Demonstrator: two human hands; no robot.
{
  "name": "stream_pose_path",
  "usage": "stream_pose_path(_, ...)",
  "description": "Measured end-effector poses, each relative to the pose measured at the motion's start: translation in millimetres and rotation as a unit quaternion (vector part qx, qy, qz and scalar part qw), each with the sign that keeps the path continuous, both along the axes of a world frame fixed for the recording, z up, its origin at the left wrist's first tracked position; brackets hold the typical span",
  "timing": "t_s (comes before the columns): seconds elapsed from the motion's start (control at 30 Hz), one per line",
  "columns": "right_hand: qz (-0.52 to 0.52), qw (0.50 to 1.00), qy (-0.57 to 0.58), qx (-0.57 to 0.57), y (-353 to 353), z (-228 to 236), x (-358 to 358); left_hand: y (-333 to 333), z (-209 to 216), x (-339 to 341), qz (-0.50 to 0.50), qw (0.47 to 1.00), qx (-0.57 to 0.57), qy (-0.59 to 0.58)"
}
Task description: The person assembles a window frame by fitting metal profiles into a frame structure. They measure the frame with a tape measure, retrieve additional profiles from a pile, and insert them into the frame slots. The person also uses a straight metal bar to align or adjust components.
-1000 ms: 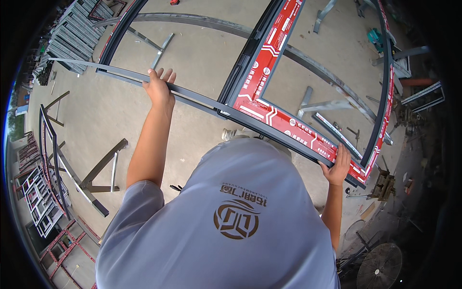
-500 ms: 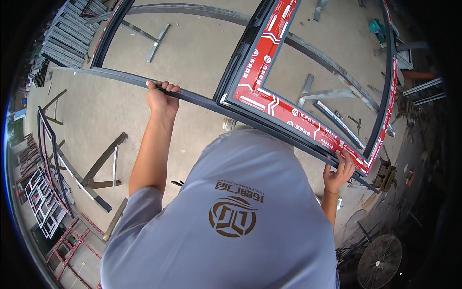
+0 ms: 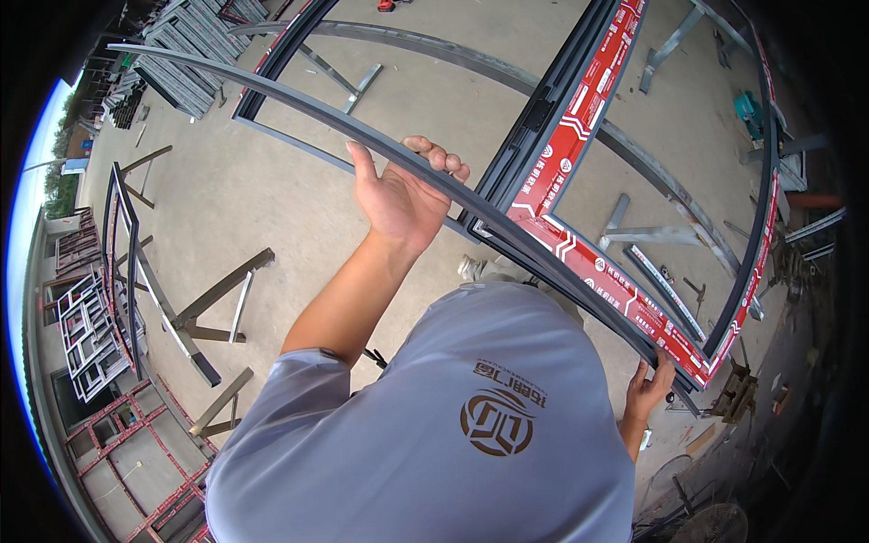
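A long dark-grey profile strip (image 3: 299,101) runs slantwise across the near side of a large dark window frame (image 3: 244,107). My left hand (image 3: 396,204) holds the strip near its middle, palm turned up, thumb on the near side and fingertips showing over the far edge. My right hand (image 3: 648,389) grips the strip's right end by the frame's near right corner; some of its fingers are hidden. The strip's left part stands apart from the frame's edge, while its right end lies close along it. Red printed film (image 3: 566,172) covers the frame's inner sash.
Metal supports (image 3: 647,233) stand beneath the frame. On the left are an angled metal stand (image 3: 217,294), white lattice frames (image 3: 90,330) and red-wrapped frames (image 3: 127,430). Stacked profiles (image 3: 186,59) lie at the far left. A fan (image 3: 715,523) is at the lower right.
My left hand has moved right and turned palm up, with the strip's left part lifted away from the frame. My right hand stays by the corner, slightly lower. The view has shifted.
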State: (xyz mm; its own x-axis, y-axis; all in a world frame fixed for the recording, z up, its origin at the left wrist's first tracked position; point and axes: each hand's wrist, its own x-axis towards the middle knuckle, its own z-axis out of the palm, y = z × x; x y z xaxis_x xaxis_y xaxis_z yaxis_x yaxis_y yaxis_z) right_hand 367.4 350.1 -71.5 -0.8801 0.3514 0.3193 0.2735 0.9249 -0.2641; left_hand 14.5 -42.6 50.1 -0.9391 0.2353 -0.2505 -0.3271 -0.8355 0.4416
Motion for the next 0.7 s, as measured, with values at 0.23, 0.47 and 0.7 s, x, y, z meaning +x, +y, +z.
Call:
stream_pose_path(0.23, -0.082, 0.996, -0.013, -0.024, 16, -30, 44, 8, 15, -6, -0.072, 0.995, 0.035, 0.067)
stream_pose_path(0.47, -0.083, 0.995, -0.049, -0.006, 36, -43, 78, 5, 9, -15, -0.096, 0.992, 0.065, 0.046)
stream_pose_path(0.7, -0.106, 0.992, -0.061, -0.041, 30, -28, 64, 11, -4, -13, -0.138, 0.984, 0.095, 0.059)
